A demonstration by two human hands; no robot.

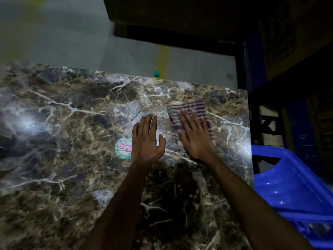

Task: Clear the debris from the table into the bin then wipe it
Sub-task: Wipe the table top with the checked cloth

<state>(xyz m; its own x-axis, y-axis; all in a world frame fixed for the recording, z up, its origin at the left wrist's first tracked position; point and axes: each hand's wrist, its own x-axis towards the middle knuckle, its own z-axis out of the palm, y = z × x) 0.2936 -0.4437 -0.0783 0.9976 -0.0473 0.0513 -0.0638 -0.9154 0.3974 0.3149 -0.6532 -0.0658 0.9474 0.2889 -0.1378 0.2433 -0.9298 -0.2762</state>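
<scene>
In the head view, the right hand [193, 134] lies flat, fingers straight, pressing a purple-and-white striped cloth [189, 112] onto the marble-patterned table [63, 123] toward its far right part, near the right edge. The left hand [146, 139] rests released just beside it, fingers extended and touching the tabletop, holding nothing. The cloth seems to run long from the far left down to the near right, its bunched end pointing away under the fingertips; blur hides its exact outline. Because it is only pressed and not gripped, I judge it could slip out or bunch during a fast stroke, or slide off the right edge toward the blue plastic chair [292, 188]. The round "Patels" sticker [123, 148] beside the left hand might snag or peel.
</scene>
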